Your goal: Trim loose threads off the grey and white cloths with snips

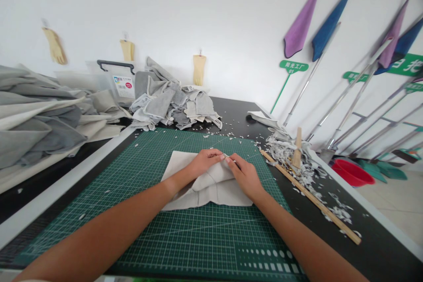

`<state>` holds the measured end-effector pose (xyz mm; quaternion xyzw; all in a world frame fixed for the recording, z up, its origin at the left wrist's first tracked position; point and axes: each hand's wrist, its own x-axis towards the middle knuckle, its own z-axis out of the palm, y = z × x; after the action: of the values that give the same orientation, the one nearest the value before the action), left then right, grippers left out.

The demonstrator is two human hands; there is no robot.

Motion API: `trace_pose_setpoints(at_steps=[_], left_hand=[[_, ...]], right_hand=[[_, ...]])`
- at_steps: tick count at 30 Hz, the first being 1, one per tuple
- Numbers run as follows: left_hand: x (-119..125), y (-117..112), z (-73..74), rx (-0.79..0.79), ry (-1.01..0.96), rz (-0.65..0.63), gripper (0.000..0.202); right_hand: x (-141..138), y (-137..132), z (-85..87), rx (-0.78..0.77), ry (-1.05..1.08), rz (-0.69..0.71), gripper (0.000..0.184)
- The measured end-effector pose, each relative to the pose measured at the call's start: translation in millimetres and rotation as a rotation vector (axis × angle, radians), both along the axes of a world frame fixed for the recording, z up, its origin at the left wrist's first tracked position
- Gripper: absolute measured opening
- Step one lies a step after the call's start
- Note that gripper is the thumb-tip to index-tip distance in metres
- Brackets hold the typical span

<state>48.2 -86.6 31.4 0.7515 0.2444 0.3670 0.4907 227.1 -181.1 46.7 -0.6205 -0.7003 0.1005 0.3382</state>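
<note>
A light grey fabric piece (211, 183) with drawn dark lines lies on the green cutting mat (139, 229), its middle lifted into a fold. My left hand (206, 161) pinches the raised far edge of this fabric. Close beside it, my right hand (246, 175) is closed around a small tool (236, 164) with a dark handle and a shiny tip at the fabric's edge. The tool's exact kind is hidden by the fingers. Both hands almost meet at the fold.
Grey cloth heaps (39, 114) cover the left side, with more cloth pieces (168, 101) by a clear plastic bin (115, 79). To the right lie fabric scraps (307, 172), a long wooden strip (313, 200) and a shorter wood piece (297, 147). A red basin (353, 172) stands beyond the table.
</note>
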Motion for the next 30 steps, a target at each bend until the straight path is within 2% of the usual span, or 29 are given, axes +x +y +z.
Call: trace_pose_setpoints(at_steps=[6,17,25,30], left_hand=[[-0.4,1.3,1.6,-0.035,-0.015,0.024,0.028],[0.4,5.4,-6.5,0.020,-0.003,0.006,0.024],[1.0,-0.5,-2.0,0.003,-0.001,-0.013,0.028],[1.6,-0.1,-2.5,0.002,0.007,0.003,0.030]], right_hand=[[0.3,-1.7,1.9,0.010,0.041,-0.034,0.035],[0.2,-3.2,1.1,-0.014,-0.001,0.031,0.034],[-0.7,2.7,-6.7,0.038,0.001,0.003,0.038],[-3.3,0.7,0.9,0.020,0.074,-0.030,0.040]])
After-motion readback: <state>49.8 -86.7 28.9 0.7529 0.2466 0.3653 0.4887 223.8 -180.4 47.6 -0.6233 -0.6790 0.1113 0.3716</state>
